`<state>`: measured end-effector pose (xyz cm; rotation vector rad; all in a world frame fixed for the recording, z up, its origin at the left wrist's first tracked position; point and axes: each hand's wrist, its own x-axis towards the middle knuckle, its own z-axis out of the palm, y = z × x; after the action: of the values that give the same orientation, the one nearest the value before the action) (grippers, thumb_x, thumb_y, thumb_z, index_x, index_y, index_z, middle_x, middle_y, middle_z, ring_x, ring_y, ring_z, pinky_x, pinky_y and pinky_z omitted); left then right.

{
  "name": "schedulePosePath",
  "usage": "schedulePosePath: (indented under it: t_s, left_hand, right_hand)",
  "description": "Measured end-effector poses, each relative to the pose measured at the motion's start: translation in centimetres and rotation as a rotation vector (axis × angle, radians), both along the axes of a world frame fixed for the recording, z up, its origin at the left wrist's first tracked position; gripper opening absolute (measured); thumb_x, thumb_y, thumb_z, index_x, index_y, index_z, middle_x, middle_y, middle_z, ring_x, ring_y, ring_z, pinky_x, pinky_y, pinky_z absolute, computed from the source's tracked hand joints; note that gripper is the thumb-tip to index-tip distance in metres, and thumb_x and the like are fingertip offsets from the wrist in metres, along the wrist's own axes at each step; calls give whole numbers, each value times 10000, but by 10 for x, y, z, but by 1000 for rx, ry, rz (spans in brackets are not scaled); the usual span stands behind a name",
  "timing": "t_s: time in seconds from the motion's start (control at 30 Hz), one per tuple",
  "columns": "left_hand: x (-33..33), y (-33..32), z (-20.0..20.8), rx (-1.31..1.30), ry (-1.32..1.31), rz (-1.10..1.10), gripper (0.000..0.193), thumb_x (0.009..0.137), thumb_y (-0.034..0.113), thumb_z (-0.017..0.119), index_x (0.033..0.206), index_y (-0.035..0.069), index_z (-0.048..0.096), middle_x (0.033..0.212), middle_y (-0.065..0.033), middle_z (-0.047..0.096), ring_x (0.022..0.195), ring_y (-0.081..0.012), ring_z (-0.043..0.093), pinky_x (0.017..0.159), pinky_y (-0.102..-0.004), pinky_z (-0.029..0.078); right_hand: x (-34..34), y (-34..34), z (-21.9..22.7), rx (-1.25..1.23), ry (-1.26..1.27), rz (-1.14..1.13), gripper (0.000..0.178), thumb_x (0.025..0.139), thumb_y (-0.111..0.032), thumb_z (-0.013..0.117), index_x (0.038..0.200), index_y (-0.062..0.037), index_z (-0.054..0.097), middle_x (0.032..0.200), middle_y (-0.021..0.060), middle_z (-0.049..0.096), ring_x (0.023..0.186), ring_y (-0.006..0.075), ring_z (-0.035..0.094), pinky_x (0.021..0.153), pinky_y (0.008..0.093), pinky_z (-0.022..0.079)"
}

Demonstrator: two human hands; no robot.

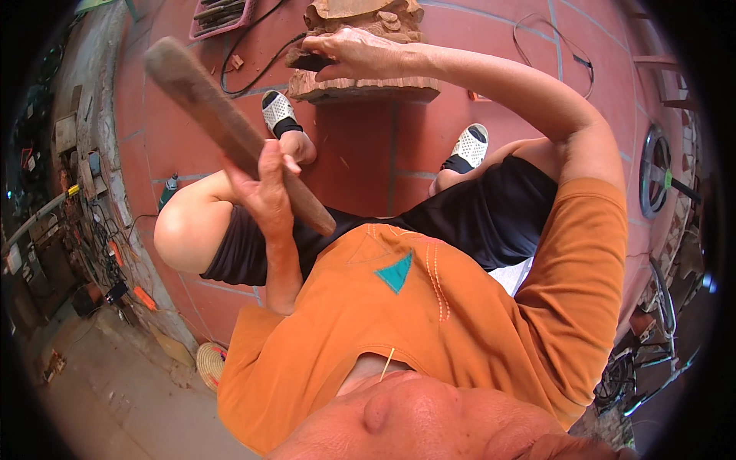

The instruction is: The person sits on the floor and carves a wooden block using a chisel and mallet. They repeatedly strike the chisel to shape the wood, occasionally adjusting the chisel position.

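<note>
Out in front of my left knee, my left hand (pixel 264 188) is wrapped round a long, worn wooden club (pixel 211 103). The club slants from the upper left down toward my lap. My right arm reaches across to a reddish-brown carved wooden block (pixel 364 90) on the floor between and beyond my feet. Closed in my right hand (pixel 364 54) is a short dark piece (pixel 309 60), held beside the carving's left side. Its exact kind does not show, and my fingers cover part of it.
A pink basket (pixel 244 24) of long tools stands at the far left, near a black cable (pixel 228 65). White slippers (pixel 277 111) are on my feet on red tiles. At right there is a wheel (pixel 654 172). Tools and cords clutter the left edge, above a straw hat (pixel 210 366).
</note>
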<state>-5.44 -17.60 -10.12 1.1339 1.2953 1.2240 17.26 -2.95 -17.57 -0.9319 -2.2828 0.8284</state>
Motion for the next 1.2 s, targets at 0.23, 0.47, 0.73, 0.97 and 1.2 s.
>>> schedulePosePath:
  t_s: [0.23, 0.47, 0.73, 0.97, 1.2]
  left_hand:
    - [-5, -2, -2, -292, -59, -249, 374, 985, 195, 715, 1258, 52, 504, 839, -18, 594, 590, -76, 586, 527, -211, 481]
    - [-15, 0, -6, -250, -109, -186, 372, 984, 178, 720, 1254, 39, 504, 862, -26, 610, 593, -72, 591, 545, -196, 489]
    - [-5, -4, 6, -173, -22, -188, 480, 969, 187, 737, 1331, 16, 473, 889, -37, 605, 629, -86, 590, 578, -224, 505]
    - [-3, -8, 6, -110, -4, -122, 508, 973, 160, 717, 1371, -1, 445, 923, -50, 610, 642, -97, 596, 598, -231, 515]
    - [3, -5, 3, -205, 247, -250, 525, 983, 164, 715, 1401, 2, 442, 950, -53, 627, 662, -84, 572, 589, -231, 483]
  right_hand:
    - [13, -5, 8, 8, -37, -56, 547, 906, -248, 753, 1363, -32, 544, 996, 208, 723, 910, 399, 709, 797, 478, 557]
    - [40, -10, 14, -25, -25, -149, 418, 899, -314, 741, 1237, -98, 623, 887, 143, 700, 812, 326, 703, 744, 455, 549]
    - [17, -16, 13, -55, -48, -77, 557, 893, -284, 758, 1361, -59, 558, 892, 171, 711, 794, 355, 704, 732, 471, 548]
    - [7, -13, 18, -38, -81, -36, 548, 881, -257, 766, 1338, -18, 580, 965, 234, 711, 896, 381, 710, 804, 477, 552]
    - [2, -11, 26, -116, -97, -19, 488, 868, -238, 782, 1264, -5, 617, 1013, 234, 717, 967, 401, 702, 825, 490, 553]
